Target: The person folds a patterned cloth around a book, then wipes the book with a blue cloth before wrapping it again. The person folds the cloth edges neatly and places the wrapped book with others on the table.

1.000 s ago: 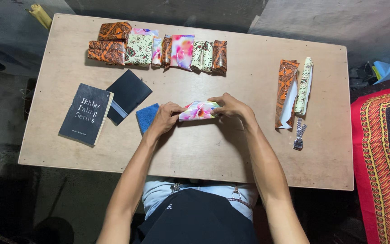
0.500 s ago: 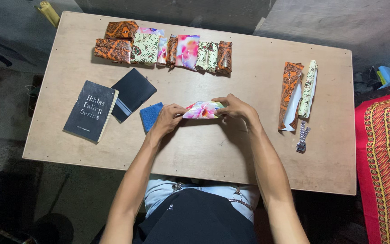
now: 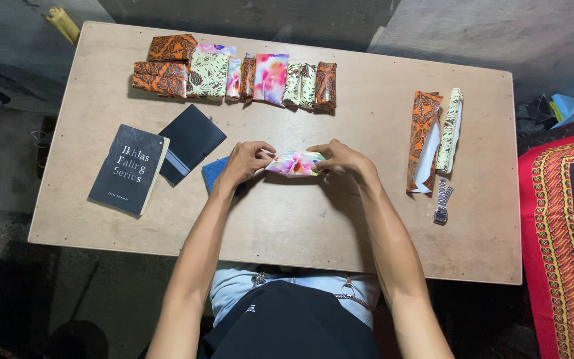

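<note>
Your left hand (image 3: 246,161) and right hand (image 3: 344,159) pinch opposite ends of the small floral-wrapped packet (image 3: 295,163), held just above the middle of the bench (image 3: 300,226). It looks light, its paper thin and easily creased, so grip the ends. No containers show; finished wrapped packets (image 3: 234,74) line the far edge.

Matt plywood table (image 3: 367,226) — glossy floral paper packet (image 3: 295,163).

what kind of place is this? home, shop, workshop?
Likely a makeshift home wrapping bench, not a shop: a bare plywood table on a rough concrete floor, a row of wrapped packets along the far edge, and a patterned red cloth beside it.
</note>
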